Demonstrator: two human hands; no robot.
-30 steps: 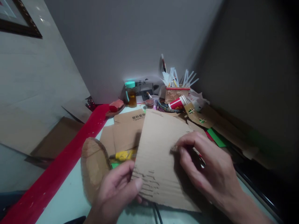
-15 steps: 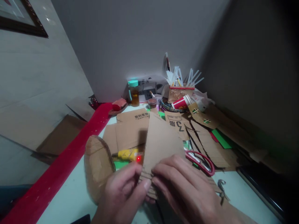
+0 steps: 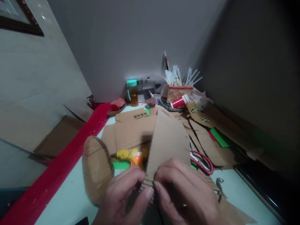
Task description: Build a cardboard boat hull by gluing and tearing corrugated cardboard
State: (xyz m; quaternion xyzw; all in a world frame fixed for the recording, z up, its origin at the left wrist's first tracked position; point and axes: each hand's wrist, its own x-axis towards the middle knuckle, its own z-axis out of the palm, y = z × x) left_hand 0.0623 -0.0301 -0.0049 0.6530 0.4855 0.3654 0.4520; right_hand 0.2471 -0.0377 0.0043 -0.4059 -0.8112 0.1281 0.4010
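Note:
A tall, pointed piece of brown cardboard [image 3: 170, 137] rises between my hands, its lower edge folded or layered. My left hand [image 3: 130, 193] pinches the lower left corner between thumb and fingers. On the right, my right hand [image 3: 185, 190] grips the same piece near its bottom edge, fingers bent around it. Just behind my left hand lies a yellow glue gun [image 3: 128, 154] with a lit red light, partly hidden by the cardboard. A boat-shaped cardboard piece [image 3: 97, 170] stands left of my left hand.
Red-handled scissors [image 3: 208, 164] lie to the right, near flat cardboard sheets [image 3: 133, 132]. At the back are a bottle with a teal lid [image 3: 133, 93], a box of white sticks [image 3: 179, 93] and a red cup [image 3: 179, 102]. A black object [image 3: 260, 190] lies at the right edge.
The cardboard piece has turned and shifted slightly right, showing more of the glue gun and covering more of the printed sheet behind. Both hands keep their hold. The view has moved slightly.

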